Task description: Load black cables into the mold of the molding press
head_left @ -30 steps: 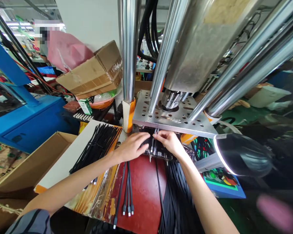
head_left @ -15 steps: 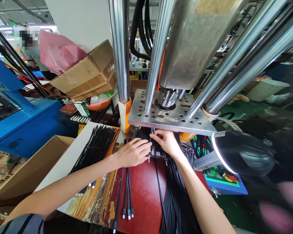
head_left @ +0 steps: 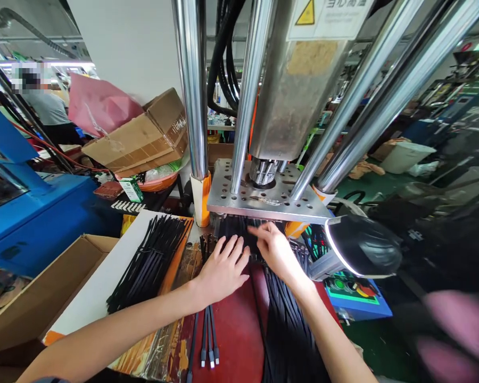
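My left hand (head_left: pixel 223 268) has its fingers spread over the front of a dark mould block (head_left: pixel 231 226) under the metal press plate. Nothing shows in its grasp. Beside it, my right hand (head_left: pixel 277 250) stretches its index finger over the block while the other fingers curl. Whether that fingertip touches a cable there is hard to make out. Several black flat cables with plug ends (head_left: pixel 209 340) hang over the red tabletop (head_left: pixel 233 330) below my left hand. A thick spread of black cables (head_left: pixel 289 330) lies under my right forearm.
The drilled press plate (head_left: pixel 231 205) and steel columns rise in front. A cable bundle (head_left: pixel 149 260) lies on a white board at left, beside an open carton (head_left: pixel 51 298). At right stand a lamp (head_left: pixel 363 247) and a blue control box (head_left: pixel 359 298). A person is far left.
My left hand has drawn back toward me and its fingers have spread. The right hand's pinch on a cable has loosened, with the index finger now extended. The camera view has shifted.
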A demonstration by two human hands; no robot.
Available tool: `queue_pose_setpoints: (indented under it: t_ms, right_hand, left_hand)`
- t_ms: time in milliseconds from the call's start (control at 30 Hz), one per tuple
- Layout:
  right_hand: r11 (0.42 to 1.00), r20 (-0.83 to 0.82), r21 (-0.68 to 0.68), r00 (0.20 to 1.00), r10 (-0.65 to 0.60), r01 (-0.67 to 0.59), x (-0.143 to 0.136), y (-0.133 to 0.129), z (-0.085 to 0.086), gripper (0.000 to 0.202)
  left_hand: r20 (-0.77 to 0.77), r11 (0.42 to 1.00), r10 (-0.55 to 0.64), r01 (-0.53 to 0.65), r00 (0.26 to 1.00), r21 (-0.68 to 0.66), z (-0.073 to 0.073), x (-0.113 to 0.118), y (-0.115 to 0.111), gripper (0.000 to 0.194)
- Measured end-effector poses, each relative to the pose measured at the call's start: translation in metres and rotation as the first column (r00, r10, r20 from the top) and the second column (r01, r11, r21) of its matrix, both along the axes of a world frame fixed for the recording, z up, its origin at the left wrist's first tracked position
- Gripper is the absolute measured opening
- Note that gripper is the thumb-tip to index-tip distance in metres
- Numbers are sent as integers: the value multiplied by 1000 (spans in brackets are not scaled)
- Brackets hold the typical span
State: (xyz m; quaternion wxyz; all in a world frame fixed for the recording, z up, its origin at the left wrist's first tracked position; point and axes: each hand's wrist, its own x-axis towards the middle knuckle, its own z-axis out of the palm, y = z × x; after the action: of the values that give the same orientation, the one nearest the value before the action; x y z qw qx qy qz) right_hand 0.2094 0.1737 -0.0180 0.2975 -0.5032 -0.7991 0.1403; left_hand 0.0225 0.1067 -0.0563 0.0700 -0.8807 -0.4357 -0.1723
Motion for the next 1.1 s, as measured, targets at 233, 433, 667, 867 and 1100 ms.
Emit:
queue_pose_setpoints:
  t_ms: [233, 433, 667, 867, 1100]
  right_hand:
    - [989, 680, 77, 719, -143, 123, -19, -3, 19, 51]
    - [984, 664, 93, 726, -176, 153, -37, 46, 19, 40]
    - [972, 587, 167, 775, -233, 166, -43, 71, 37, 44]
    - [958, 537, 165, 794, -285, 233, -18, -78, 8, 36]
    - [831, 722, -267, 673, -164, 488, -15, -186, -45, 25]
  left_hand:
    - [47, 990, 77, -71, 996, -123, 22, 5, 32, 69]
    - [40, 989, 22, -16, 999, -148, 32, -3, 84, 56]
    - [43, 985, 67, -59, 997, -161, 56, 7, 122, 40]
    - [251, 992, -14, 45, 968, -118, 41, -21, -18, 41]
    - [-209, 658, 582, -606, 786, -447, -14, -35, -99, 32]
